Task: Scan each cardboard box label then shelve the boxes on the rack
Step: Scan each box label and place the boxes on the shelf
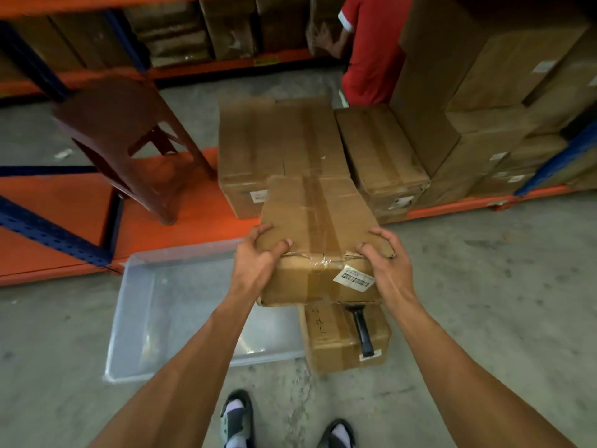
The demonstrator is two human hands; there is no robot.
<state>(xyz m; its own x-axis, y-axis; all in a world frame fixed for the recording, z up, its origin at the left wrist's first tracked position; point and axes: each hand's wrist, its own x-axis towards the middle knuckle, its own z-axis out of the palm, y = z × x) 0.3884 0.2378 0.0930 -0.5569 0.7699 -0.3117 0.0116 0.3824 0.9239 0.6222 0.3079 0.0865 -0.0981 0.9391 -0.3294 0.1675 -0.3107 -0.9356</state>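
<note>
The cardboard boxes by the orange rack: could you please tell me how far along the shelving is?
Done: several brown cardboard boxes already sit on the orange rack's bottom shelf. In hand: the left hand and right hand grip a taped brown box. Left: one more box on the floor, black handheld scanner lying on it.

Matt creased cardboard box (318,227), glossy tape; translucent smooth plastic tub (135,318).
</note>
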